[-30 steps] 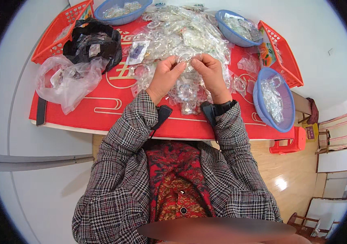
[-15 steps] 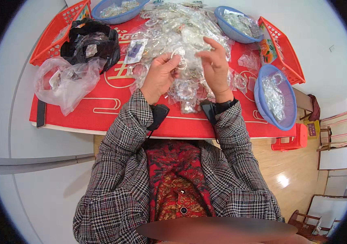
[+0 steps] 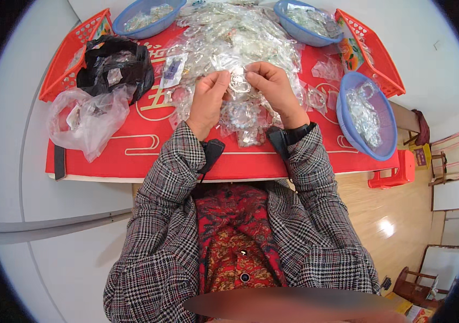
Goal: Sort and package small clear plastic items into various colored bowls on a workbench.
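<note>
Between my hands, above the pile, is a small clear plastic bag [image 3: 238,82] with a pale, shiny, ring-shaped piece in it, perhaps a bracelet. My left hand [image 3: 208,101] pinches its left side between thumb and fingers. Thumb and fingertips of my right hand [image 3: 277,91] close on its upper right side. Under and beyond them spreads a large heap of clear bagged jewellery [image 3: 224,35]. Just in front of my hands lies a bag with a pale blue beaded bracelet [image 3: 240,114]. A white packet with a dark label [image 3: 173,70] rests left of my left hand.
Blue baskets [image 3: 385,132] of bagged pieces stand at right, back right and back left [image 3: 149,28]. Red plastic baskets [image 3: 393,75] flank both sides. A black bag [image 3: 143,72] and a translucent bag [image 3: 100,132] sit at left on the red tablecloth [image 3: 186,167].
My right hand, raised with fingers apart before, has come down and left and now grips the small bag alongside my left hand. The view has shifted slightly.
</note>
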Tool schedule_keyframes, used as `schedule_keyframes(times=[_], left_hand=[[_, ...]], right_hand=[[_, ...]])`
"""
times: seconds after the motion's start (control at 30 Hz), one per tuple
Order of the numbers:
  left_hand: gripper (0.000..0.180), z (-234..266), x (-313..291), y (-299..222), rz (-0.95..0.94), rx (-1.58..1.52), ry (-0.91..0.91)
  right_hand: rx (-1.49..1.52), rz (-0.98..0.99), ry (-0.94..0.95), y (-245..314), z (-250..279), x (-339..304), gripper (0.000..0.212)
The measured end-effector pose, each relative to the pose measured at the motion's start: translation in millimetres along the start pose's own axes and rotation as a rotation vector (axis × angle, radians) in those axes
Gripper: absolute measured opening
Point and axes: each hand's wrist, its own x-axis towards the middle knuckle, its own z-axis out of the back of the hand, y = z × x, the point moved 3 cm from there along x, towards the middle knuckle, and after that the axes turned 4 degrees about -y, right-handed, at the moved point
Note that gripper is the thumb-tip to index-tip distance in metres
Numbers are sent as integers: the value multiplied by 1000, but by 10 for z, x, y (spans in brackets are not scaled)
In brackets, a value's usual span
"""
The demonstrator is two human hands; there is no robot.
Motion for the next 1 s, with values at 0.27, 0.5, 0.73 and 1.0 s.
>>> schedule_keyframes(times=[0.27,0.5,0.73,1.0], left_hand=[[16,65,13,28,-81,95,-34],[17,-33,-23,-21,-89,153,-45],[16,142,31,49,-93,150,-5],[19,109,15,-2,-79,-7,-62]], right_hand=[[-52,-110,67,62,-28,-26,16],[-102,-98,-11,-74,29,-22,16],[-121,-137,-46,18,-74,-62,19],[257,-74,-258,408,819,228,14]])
